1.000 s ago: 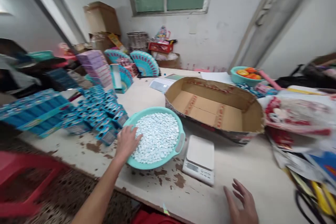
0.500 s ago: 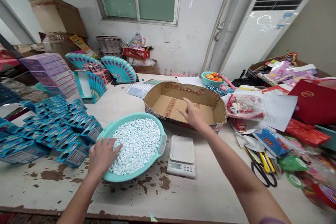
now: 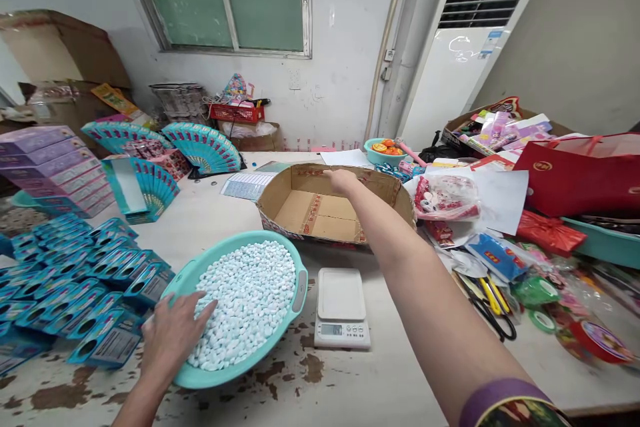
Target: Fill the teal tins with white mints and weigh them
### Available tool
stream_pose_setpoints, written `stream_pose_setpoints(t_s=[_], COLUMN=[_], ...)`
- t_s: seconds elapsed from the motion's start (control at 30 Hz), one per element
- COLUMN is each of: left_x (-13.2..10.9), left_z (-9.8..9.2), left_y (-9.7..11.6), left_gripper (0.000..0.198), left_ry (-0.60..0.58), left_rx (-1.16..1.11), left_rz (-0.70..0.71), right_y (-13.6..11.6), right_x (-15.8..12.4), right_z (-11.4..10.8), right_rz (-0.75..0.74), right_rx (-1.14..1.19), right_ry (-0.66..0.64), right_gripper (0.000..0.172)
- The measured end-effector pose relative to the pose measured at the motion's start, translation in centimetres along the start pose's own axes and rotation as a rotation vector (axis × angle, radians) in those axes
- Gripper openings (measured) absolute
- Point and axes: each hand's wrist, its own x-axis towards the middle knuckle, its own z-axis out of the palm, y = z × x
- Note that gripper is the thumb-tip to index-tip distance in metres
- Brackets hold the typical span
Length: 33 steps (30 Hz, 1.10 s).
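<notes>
A teal basin (image 3: 300, 283) full of small white pellets (image 3: 250, 293) sits on the table in front of me. My left hand (image 3: 173, 337) lies on the pellets at the basin's near left edge, fingers spread flat. My right hand (image 3: 341, 180) is stretched far out over the back rim of an open, empty cardboard box (image 3: 320, 210); its fingers curl at the rim, and whether they grip it does not show. A small white digital scale (image 3: 342, 307) stands just right of the basin.
Several small blue boxes (image 3: 75, 280) lie in rows at the left, with purple boxes (image 3: 55, 167) and teal fans (image 3: 205, 147) behind. At the right are scissors (image 3: 493, 313), tape rolls, packets, a red bag (image 3: 580, 177) and a teal bowl (image 3: 383, 150). A standing air conditioner (image 3: 460, 47) is at the wall.
My right hand has travelled from near the table's front edge out to the far rim of the cardboard box. My left hand stays on the pellets. The view has swung right.
</notes>
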Motion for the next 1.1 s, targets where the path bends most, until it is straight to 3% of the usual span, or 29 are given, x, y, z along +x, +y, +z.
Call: stream_pose_setpoints(t_s=[0.33,0.5,0.63,0.7,0.8,0.87,1.0,1.1], left_x=[-0.2,-0.4,-0.8,-1.0,-1.1,-1.1,-1.2,-1.3], left_z=[-0.9,-1.1,-1.0,-1.1,-1.4,-1.6,-1.8,-1.8], left_y=[1.1,1.4,1.8,2.0,2.3,2.4,2.5,2.7], left_gripper=[0.043,0.045,0.042,0.041,0.040,0.040,0.040,0.040], left_ry=[0.011,0.025,0.042,0.054,0.043,0.028,0.005,-0.001], left_rx=[0.049,0.024,-0.019,-0.035,-0.049,-0.055,-0.067,-0.070], left_rz=[-0.034,-0.037,-0.043,-0.054,-0.057,-0.058,-0.064,-0.063], right_y=[-1.6,-1.8,-0.3,1.6,4.7,6.1,6.5,5.6], right_x=[1.0,-1.0,-5.9,-9.1,-14.1,-17.4,-22.7,-24.2], right_z=[-1.4,0.0,3.5,5.9,10.0,12.9,18.1,19.4], right_rz=[-0.050,-0.111,-0.199,-0.218,-0.217,-0.146,-0.069,0.117], right_rx=[0.002,0.077,0.134,0.180,0.328,0.347,0.398,0.668], right_ry=[-0.002,0.024,0.022,0.100,0.500,0.671,0.710,0.659], right_gripper=[0.080,0.089,0.065,0.057,0.046,0.044,0.048,0.061])
